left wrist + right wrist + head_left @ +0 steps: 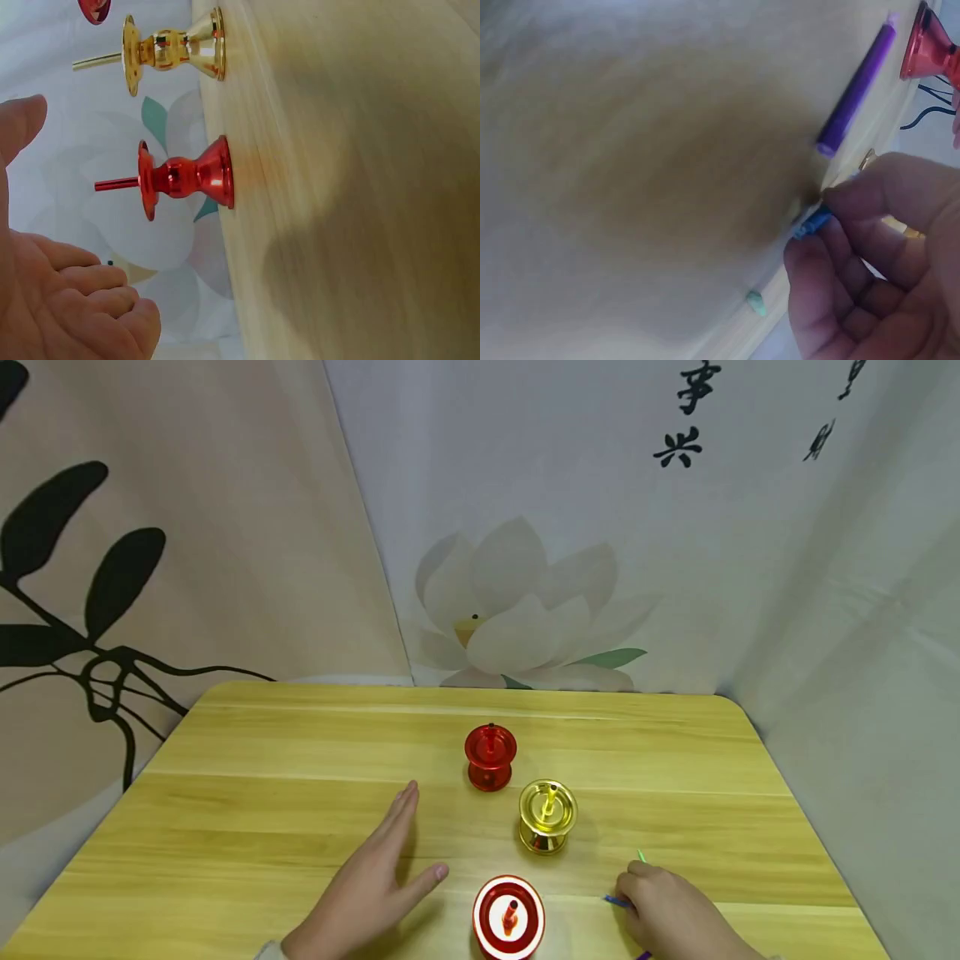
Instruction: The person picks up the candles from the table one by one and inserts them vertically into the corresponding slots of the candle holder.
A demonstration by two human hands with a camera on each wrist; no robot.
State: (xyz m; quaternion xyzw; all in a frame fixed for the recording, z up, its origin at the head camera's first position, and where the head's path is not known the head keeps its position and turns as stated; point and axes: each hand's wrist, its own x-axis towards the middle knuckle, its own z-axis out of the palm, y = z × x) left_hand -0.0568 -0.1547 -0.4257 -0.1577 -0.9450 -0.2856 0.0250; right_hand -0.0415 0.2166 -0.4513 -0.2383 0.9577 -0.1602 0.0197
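On the right side of the table, my right hand pinches a thin blue candle between thumb and fingers, close over the wood. A purple candle lies near its thumb, and a green candle lies on the other side, partly hidden in the head view. My left hand holds nothing, its fingers straight and thumb apart, left of the candle holders. Three spiked holders stand upright: a red one at the back, a gold one, and a red one with white rings nearest me.
The pale wooden table has its far edge against a hanging cloth printed with a lotus and characters. Another cloth with dark leaves hangs at the left.
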